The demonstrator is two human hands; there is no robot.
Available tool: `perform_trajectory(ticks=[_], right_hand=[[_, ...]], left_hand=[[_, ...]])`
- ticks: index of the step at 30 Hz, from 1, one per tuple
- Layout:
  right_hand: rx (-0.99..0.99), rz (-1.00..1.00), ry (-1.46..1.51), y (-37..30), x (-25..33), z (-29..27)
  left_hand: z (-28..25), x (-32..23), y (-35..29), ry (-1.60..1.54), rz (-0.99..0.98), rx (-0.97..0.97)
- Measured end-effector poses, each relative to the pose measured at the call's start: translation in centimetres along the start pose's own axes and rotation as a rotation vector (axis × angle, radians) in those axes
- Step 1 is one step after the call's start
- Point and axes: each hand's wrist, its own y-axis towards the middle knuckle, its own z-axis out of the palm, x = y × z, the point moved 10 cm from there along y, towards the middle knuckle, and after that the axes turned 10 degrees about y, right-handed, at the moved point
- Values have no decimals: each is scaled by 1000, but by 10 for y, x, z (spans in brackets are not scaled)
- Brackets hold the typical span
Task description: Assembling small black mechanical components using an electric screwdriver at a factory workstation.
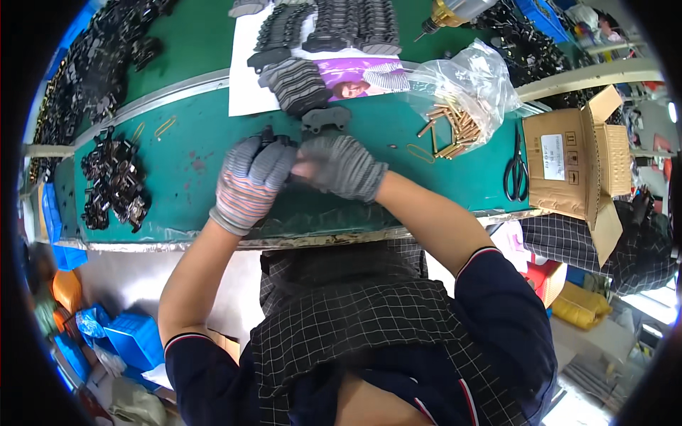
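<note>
My left hand [248, 183], in a striped grey knit glove, is closed around a small dark part [268, 137]; its kind is mostly hidden by the fingers. Close beside it, my right hand [346, 169] in a grey glove is bent toward the same part. Its fingers are smeared by motion, with a bare thumb tip showing, so its grip cannot be made out. A dark brake pad [325, 119] lies flat just beyond the right hand. Behind it a leaning row of brake pads [295, 84] rests on a white and purple printed sheet [245, 96].
Black metal clips [114, 181] are heaped at left. Brass-coloured pins [455, 131] spill from a clear plastic bag [479, 78]. Black scissors [516, 174] lie by an open cardboard box [561, 170] at right. A power driver [447, 14] hangs over the back. Rubber bands [165, 126] lie on the green tabletop.
</note>
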Motion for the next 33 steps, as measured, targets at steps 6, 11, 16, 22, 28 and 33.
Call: perform_trajectory(ticks=[6,11,16,22,28,33], right_hand=[[-139,16,-821,-73,-48,-135],[-312,132,-670,-74,-60,-171],[-325,534,-674,-120,-86,-156],[-300,580,-837,-108,-71,-137],[-363,-157,-40,-52,54,-85],[-221,-489,-260,-27,119,-45]], left_hand=[[1,24,-8,-51,-355,89],[-5,3,-7,-18,-539,114],[-6,-4,-4,-6,-541,1],[7,16,11,-125,-466,86],[54,42,-33,-1195,-1214,-9],[49,19,-37,-1850,-1339,-269]])
